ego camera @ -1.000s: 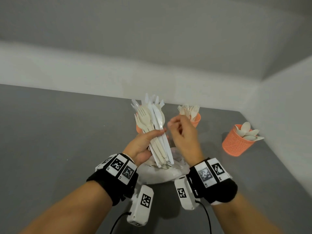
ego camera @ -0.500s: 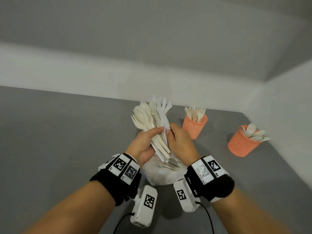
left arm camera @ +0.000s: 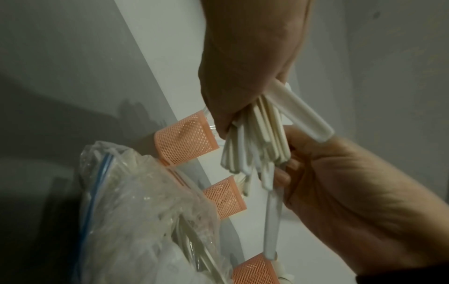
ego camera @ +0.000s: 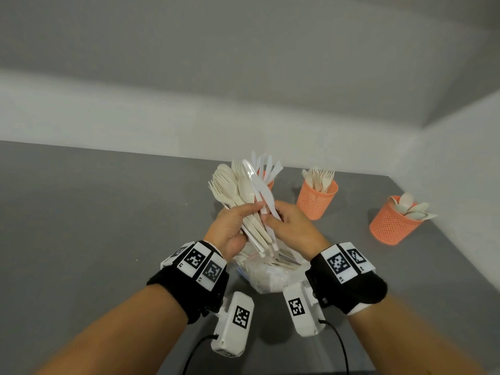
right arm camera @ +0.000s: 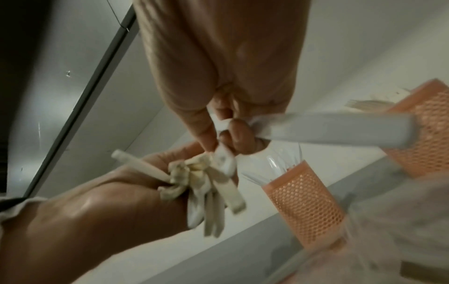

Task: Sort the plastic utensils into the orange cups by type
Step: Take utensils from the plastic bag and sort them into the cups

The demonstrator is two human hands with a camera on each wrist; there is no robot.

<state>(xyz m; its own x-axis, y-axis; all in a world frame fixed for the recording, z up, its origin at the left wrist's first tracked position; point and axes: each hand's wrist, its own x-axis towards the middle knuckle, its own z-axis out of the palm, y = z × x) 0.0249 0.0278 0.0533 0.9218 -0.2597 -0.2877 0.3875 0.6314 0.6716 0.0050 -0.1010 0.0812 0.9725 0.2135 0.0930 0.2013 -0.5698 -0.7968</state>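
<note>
The left hand point(ego camera: 232, 228) is closed around a mixed bundle of utensils point(ego camera: 238, 190), forks, spoons and knives fanned upward over the grey table point(ego camera: 94, 212). The right hand point(ego camera: 292, 228) pinches the handle of one white knife point(ego camera: 263, 196) at the right edge of that bundle; in the right wrist view its fingertips point(right arm camera: 239, 132) curl round the handle, though blur hides the exact contact. Behind the bundle, the far orange cup point(ego camera: 269, 181) is almost wholly hidden, with only its rim and knife tips showing. To its right stands the fork cup point(ego camera: 316, 198), and further right the spoon cup point(ego camera: 393, 223). A clear plastic bag point(ego camera: 270, 277) lies near, below the hands, its contents hard to make out and partly covered by both wrists.
</note>
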